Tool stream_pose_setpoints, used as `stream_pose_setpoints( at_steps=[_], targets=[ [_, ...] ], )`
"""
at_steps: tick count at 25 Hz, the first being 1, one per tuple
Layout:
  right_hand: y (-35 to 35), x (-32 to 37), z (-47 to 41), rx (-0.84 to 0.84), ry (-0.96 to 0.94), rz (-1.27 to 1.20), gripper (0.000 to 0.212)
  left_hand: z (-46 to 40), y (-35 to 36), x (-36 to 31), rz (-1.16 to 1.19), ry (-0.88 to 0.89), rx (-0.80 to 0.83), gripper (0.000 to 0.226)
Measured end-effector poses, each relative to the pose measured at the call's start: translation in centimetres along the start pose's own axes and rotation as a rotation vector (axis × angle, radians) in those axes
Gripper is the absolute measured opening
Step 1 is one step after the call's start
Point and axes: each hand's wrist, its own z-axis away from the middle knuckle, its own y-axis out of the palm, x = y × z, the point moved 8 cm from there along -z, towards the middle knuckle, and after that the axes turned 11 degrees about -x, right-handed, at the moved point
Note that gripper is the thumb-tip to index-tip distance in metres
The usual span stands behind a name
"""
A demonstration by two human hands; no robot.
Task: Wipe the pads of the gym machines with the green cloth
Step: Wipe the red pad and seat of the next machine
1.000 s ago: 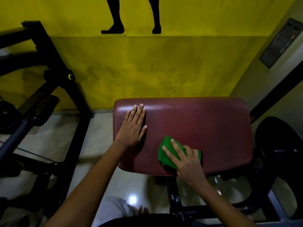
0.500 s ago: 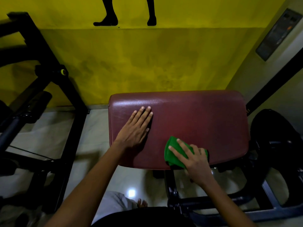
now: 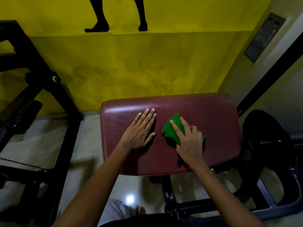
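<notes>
The bunched green cloth (image 3: pixel 173 128) is pressed onto the dark red, leather-like rectangular pad (image 3: pixel 213 122) of a black-framed gym machine, a little right of the pad's middle. It is held down by the right hand (image 3: pixel 188 141): the index and middle fingers are laid out over the top of the cloth, while the remaining fingers are curled round its right edge, so the grip is taken to be closed on the cloth. The left hand (image 3: pixel 141 130) is spread flat on the pad just beside the cloth, fingers straight, nothing held; it appears to be used as a brace.

As to progress, wiping of this pad is judged to be under way, not finished. No wet streak or change of sheen is visible that would mark cleaned from uncleaned surface, so how much of the pad is covered cannot be told. The far right part, the far edge by the yellow wall (image 3: pixel 131 63) and the near corners are not under the cloth now. A second black machine frame (image 3: pixel 54 99) is seen at the left; whether its pads are wiped cannot be told, and these are presumed to remain.
</notes>
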Motion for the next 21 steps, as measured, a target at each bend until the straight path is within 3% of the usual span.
stream_pose_setpoints(
  at_steps=[2, 3, 6, 7, 11, 12, 15, 16, 19, 21],
  targets=[
    [-0.2, 0.1, -1.1, 0.028, -0.148, 0.056, 0.093, -0.3, 0.0, -0.2, -0.012, -0.014, -0.010, 0.066],
    [-0.4, -0.9, -2.7, 0.033, -0.127, 0.055, 0.091, -0.3, 0.0, -0.2, -0.016, -0.017, -0.015, 0.066],
    [-0.9, -4.7, -6.7, -0.004, 0.294, -0.014, 0.080, -0.2, 0.1, -0.3, -0.008, -0.014, -0.033, 0.066],
    [-0.9, -4.5, -6.8, -0.014, 0.319, -0.010, 0.079, -0.1, 0.2, -0.3, -0.004, -0.018, -0.033, 0.066],
    [0.0, -2.6, -5.1, 0.004, -0.128, 0.100, 0.088, -0.4, 0.1, -0.2, -0.009, -0.011, -0.050, 0.066],
    [-0.2, -4.1, -5.7, -0.002, -0.083, 0.089, 0.088, -0.5, 0.1, -0.1, -0.012, -0.004, -0.051, 0.066],
    [-0.6, -8.4, -6.4, -0.022, 0.395, 0.026, 0.081, -0.9, -0.1, -0.2, -0.012, -0.008, -0.046, 0.064],
    [-0.7, -8.0, -6.3, -0.036, 0.418, 0.024, 0.080, -1.2, -0.2, -0.3, -0.010, -0.006, -0.046, 0.063],
    [-0.4, -5.8, -5.2, -0.050, 0.059, 0.119, 0.084, -2.0, 0.1, -1.2, 0.015, 0.021, -0.046, 0.061],
    [-0.6, -7.9, -5.1, -0.026, 0.021, 0.146, 0.085, -2.5, 0.3, -1.5, 0.020, 0.035, -0.050, 0.061]
  ],
)
